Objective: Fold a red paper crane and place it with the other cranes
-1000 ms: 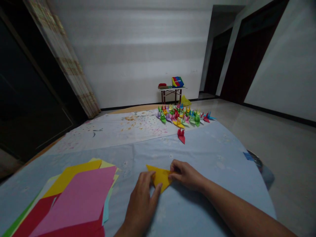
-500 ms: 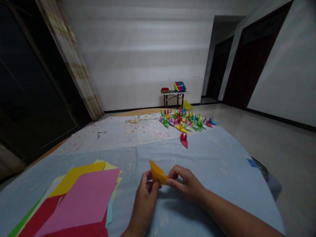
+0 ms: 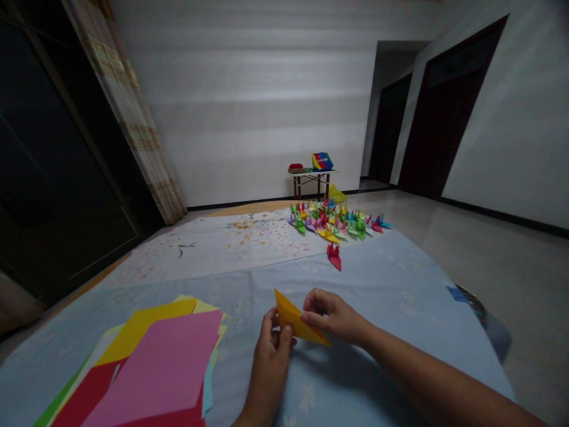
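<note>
A folded piece of yellow-orange paper, triangular in outline, is held just above the blue tablecloth. My left hand grips its left side, thumb in front and fingers behind. At its upper right edge, my right hand pinches the paper between thumb and forefinger. One corner points up and another reaches down to the right beneath my right hand. Farther off, a red paper crane sits by itself on the cloth.
Coloured paper sheets, pink on top, lie in a loose stack at the left. Many folded cranes crowd the table's far right. Beyond the table are a small stand with a colourful box and a stool-like object at the right.
The folded paper has turned, so its right corner now points down to the right. My right hand has shifted from that corner to the upper edge. The view has tilted slightly.
</note>
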Action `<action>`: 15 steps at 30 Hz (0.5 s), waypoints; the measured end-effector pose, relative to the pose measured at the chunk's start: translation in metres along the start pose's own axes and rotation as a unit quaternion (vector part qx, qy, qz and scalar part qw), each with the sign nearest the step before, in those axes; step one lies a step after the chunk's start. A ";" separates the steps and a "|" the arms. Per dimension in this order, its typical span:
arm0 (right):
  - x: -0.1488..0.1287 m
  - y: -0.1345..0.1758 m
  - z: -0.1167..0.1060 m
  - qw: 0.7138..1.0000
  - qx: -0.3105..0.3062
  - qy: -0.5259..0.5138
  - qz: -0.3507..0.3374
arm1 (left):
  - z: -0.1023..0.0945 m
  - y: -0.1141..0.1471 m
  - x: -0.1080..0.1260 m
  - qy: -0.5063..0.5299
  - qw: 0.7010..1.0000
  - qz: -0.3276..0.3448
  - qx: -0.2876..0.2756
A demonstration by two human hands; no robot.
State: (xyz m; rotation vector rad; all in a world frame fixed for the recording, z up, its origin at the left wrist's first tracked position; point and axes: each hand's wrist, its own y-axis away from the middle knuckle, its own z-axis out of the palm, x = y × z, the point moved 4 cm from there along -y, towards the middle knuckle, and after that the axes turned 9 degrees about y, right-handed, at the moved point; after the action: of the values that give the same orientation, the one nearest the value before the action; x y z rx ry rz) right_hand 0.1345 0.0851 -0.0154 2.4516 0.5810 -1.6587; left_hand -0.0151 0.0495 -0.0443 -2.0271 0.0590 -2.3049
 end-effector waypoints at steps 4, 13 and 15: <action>0.010 -0.003 0.008 0.994 -0.061 -0.087 0.025 | 0.000 0.001 0.005 0.006 1.000 -0.004 0.008; 0.024 0.004 0.021 0.973 -0.134 -0.186 0.029 | 0.005 0.004 0.018 0.013 1.000 -0.003 -0.024; 0.024 0.004 0.020 0.972 -0.136 -0.187 0.031 | 0.006 0.004 0.018 0.008 0.999 -0.001 -0.031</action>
State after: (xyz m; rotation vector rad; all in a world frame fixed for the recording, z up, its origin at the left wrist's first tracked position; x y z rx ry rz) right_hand 0.1265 0.0805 -0.0455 1.8870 0.6196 -1.8147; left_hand -0.0115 0.0445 -0.0264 -2.0382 0.1310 -2.3499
